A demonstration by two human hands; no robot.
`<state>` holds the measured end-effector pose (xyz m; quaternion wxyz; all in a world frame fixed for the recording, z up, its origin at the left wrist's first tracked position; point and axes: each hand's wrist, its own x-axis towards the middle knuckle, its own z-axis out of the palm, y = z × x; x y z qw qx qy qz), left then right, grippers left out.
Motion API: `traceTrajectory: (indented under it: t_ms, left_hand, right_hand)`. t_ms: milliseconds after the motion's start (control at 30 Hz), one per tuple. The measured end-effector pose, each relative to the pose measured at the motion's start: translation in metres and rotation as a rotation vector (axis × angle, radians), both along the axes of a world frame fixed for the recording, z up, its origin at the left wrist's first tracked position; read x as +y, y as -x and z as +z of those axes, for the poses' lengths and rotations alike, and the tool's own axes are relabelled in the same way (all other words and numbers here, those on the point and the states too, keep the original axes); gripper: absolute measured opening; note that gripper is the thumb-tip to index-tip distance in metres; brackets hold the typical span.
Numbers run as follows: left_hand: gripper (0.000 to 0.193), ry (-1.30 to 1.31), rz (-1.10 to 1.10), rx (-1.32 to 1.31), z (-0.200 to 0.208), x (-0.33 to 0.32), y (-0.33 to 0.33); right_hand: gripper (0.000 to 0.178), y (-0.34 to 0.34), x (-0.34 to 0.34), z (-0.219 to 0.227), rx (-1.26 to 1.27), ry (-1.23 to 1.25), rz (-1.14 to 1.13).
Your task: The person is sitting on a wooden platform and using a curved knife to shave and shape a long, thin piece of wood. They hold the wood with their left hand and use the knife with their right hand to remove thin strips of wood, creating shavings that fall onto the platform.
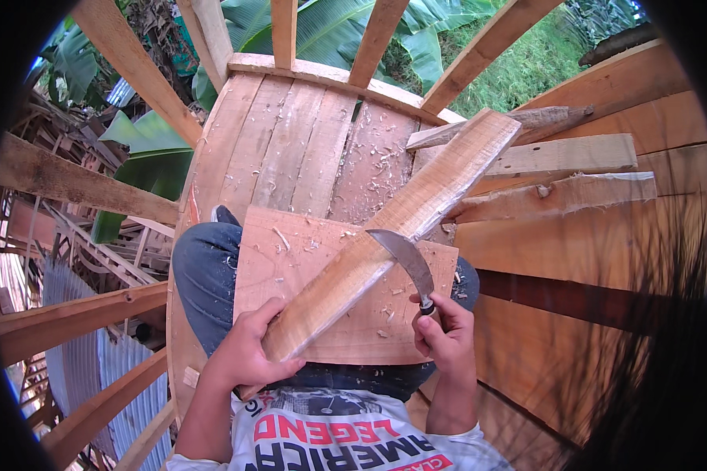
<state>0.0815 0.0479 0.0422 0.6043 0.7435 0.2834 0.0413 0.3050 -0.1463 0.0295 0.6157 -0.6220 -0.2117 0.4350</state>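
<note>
My left hand is closed round the near end of a long wooden plank, which slants up and away to the right. Under it, a flat square board rests across my lap. In my right hand is a curved knife with a dark handle, gripped in closed fingers. Its hooked blade lies over the plank near the middle, tip pointing left; whether the edge touches the wood I cannot tell. A pale strip of cut wood shows along the plank's right edge. Curled shavings are scattered on the square board.
I sit on a plank floor strewn with shavings. Wooden rails stand around its edge, with leaves and grass beyond. Several rough timber pieces lie at the right, beside wide boards. Corrugated metal sheets show below at left.
</note>
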Motion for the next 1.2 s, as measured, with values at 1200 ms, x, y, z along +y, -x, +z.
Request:
traceTrajectory:
  t_ms: [1200]
  left_hand:
    - [0.061, 0.106, 0.030, -0.041, -0.015, -0.004, -0.002]
  right_hand:
    - [0.032, -0.005, -0.001, -0.002, 0.276, -0.060, 0.111]
